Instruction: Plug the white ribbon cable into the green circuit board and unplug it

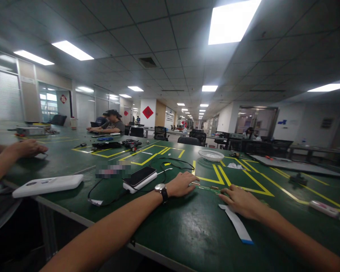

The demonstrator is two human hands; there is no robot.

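A long, narrow green circuit board point(206, 187) lies low over the green table, stretched between my two hands. My left hand point(181, 185), with a watch on its wrist, has its fingers closed at the board's left end. At the other end, the fingertips of my right hand point(242, 201) pinch the board, partly hiding it. Just below my right hand is a white flat ribbon cable point(238, 225) with a blue tip, lying on the table. Left of my left wrist, a dark phone point(140, 176) rests on a white block point(143, 185).
A white power-bank-like case point(49, 186) lies near the left table edge, by another person's hand point(27, 148). Black cables point(175, 162) run behind my left hand. Farther back stand a clear plastic basket point(211, 155) and several tools. Yellow tape marks the green table point(187, 234).
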